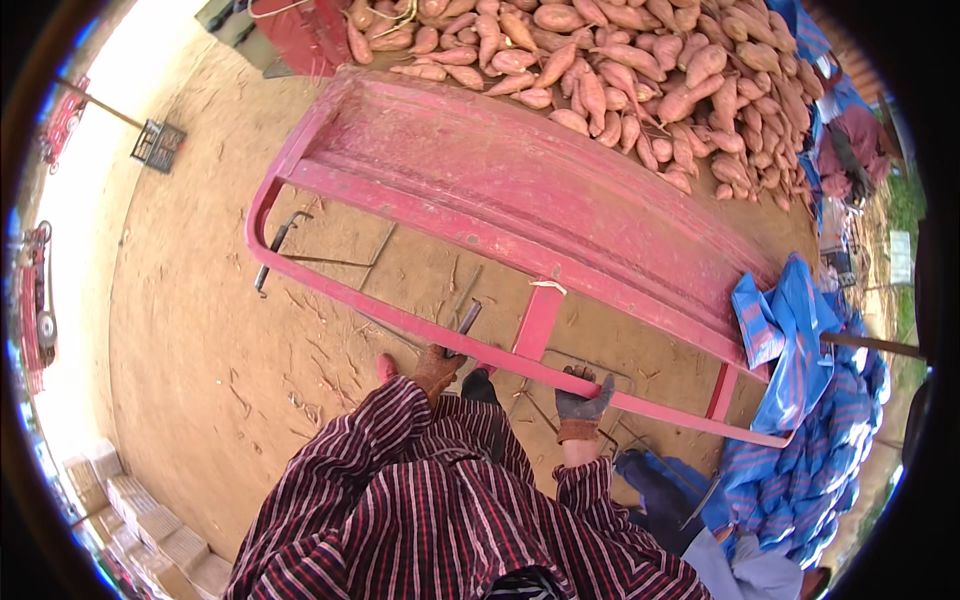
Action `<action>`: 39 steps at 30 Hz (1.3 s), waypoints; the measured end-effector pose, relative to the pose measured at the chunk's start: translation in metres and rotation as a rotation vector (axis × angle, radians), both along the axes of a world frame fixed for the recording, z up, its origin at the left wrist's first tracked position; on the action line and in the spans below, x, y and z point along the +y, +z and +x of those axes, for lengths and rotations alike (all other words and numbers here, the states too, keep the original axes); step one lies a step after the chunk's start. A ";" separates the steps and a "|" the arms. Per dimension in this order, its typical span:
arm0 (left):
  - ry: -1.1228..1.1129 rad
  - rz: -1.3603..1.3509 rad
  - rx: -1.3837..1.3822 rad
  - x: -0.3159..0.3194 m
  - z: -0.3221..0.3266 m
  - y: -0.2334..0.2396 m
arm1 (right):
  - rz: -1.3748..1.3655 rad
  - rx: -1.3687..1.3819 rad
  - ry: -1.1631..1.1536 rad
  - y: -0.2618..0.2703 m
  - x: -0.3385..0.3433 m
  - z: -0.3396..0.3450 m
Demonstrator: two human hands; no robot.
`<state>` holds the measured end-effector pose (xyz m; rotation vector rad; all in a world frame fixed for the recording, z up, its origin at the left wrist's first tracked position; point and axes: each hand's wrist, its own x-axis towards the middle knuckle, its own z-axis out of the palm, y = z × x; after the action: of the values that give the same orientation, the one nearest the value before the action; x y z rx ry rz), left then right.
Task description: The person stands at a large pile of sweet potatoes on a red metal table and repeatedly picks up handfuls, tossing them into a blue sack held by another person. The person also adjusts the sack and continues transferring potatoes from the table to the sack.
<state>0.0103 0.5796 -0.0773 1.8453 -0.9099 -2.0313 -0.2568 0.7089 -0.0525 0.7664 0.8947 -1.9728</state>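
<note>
A worn red-pink metal panel [480, 172] with a rail frame lies slanted before me, probably a cargo-bed side. My right hand [584, 405], in a dark and brown work glove, is closed around its near rail [660, 409], thumb on top. My left hand [436, 370], in a brown glove, is below the same rail, closed on a dark metal rod [470, 318] that sticks up past it; the rail hides part of the grip. A white tie [550, 286] is wrapped on the upright. A black-handled metal crank [277, 241] is near the left corner.
Sweet potatoes [637, 67] are heaped beyond the panel. Blue striped tarpaulin [795, 465] bunches at the right, touching the panel's corner. Another person [757, 564] is low at the right, one [855, 154] farther off. Thin metal rods lie on the ground by my feet. Boxes [142, 510] stand lower left.
</note>
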 end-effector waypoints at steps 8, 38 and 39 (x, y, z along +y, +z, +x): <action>-0.286 -0.244 -0.200 0.024 0.087 0.033 | 0.100 -0.079 0.114 0.015 -0.001 -0.022; -0.876 -0.251 -0.382 0.187 0.312 0.045 | 0.344 -0.139 0.153 0.006 -0.004 -0.034; -0.895 -0.251 -0.383 0.187 0.315 0.044 | 0.342 -0.139 0.130 0.006 -0.006 -0.034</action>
<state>0.3256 0.7663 -0.0329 1.8876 -2.3064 -1.8057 -0.2904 0.7034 -0.0468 0.9979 1.1825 -1.6519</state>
